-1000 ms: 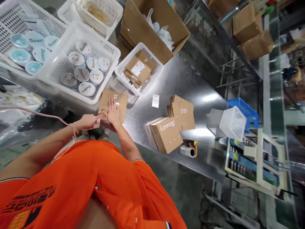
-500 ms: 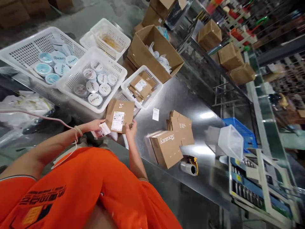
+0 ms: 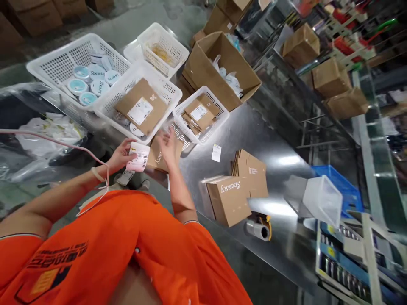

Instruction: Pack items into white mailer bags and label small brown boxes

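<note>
My left hand [image 3: 119, 156] is closed on a folded strip of printed shipping labels [image 3: 140, 156], held at the table's near edge. Over a brown cardboard box [image 3: 155, 154] with white lettering hovers my right hand [image 3: 168, 147], its fingers apart and a little blurred; whether it touches the box I cannot tell. A flat labelled cardboard box [image 3: 155, 111] rests on round tins in a white basket [image 3: 177, 94], hiding most of them. Beside it, a smaller white basket [image 3: 223, 115] contains flat cardboard packets, the top one labelled.
Blue-and-white tins [image 3: 99, 87] lie in another white basket [image 3: 41, 67] at the left. Behind stands a large open carton [image 3: 203, 67]. On the metal table are a loose white slip [image 3: 216, 153], folded cartons [image 3: 227, 197] and a tape dispenser [image 3: 258, 226].
The labelled box has gone from my hands into the basket of tins. My right hand has let it go and is now over another box. The label strip remains in my left hand.
</note>
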The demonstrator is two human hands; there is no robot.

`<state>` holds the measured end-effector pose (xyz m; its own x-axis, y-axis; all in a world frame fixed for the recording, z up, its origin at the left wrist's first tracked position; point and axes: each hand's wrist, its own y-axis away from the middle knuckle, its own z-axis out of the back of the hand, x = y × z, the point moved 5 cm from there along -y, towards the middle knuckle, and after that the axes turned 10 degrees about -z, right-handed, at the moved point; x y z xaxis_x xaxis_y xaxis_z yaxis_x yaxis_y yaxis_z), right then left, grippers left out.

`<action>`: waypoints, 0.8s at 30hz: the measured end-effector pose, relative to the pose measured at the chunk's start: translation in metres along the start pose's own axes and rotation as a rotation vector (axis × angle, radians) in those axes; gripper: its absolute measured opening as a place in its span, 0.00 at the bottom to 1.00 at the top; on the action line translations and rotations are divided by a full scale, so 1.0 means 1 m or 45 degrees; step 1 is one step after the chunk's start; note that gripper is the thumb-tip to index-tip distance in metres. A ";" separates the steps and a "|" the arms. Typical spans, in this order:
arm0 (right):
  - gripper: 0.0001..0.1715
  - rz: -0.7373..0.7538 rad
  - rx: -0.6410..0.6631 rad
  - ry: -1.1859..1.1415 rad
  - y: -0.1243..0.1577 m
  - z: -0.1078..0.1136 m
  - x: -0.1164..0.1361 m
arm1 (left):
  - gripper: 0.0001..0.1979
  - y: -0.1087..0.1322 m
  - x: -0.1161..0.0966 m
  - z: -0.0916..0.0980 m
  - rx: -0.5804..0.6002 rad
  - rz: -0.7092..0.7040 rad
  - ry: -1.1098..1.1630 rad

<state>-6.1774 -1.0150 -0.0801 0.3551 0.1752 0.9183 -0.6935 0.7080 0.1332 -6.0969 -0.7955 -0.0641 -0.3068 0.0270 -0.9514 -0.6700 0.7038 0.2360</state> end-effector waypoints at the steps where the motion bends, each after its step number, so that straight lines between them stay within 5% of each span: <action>1: 0.40 -0.101 0.086 -0.100 0.020 -0.003 -0.007 | 0.41 0.002 0.005 -0.004 -0.029 -0.013 0.007; 4: 0.30 -0.389 0.291 -0.437 0.074 -0.012 -0.025 | 0.38 0.007 0.020 -0.018 -0.059 0.000 0.013; 6: 0.22 -0.447 0.255 -0.539 0.090 -0.012 -0.028 | 0.39 0.010 0.027 -0.027 -0.042 0.030 0.006; 17: 0.14 -0.689 0.046 -0.552 0.108 0.019 -0.046 | 0.40 0.009 0.044 -0.059 0.008 0.209 -0.238; 24: 0.12 -0.540 -0.146 -0.304 0.134 0.034 -0.064 | 0.42 0.013 0.056 -0.080 0.045 0.264 -0.277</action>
<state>-6.3142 -0.9550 -0.1083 0.4284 -0.2963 0.8536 -0.4407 0.7562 0.4837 -6.1769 -0.8414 -0.0986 -0.2798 0.3214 -0.9047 -0.5832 0.6916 0.4261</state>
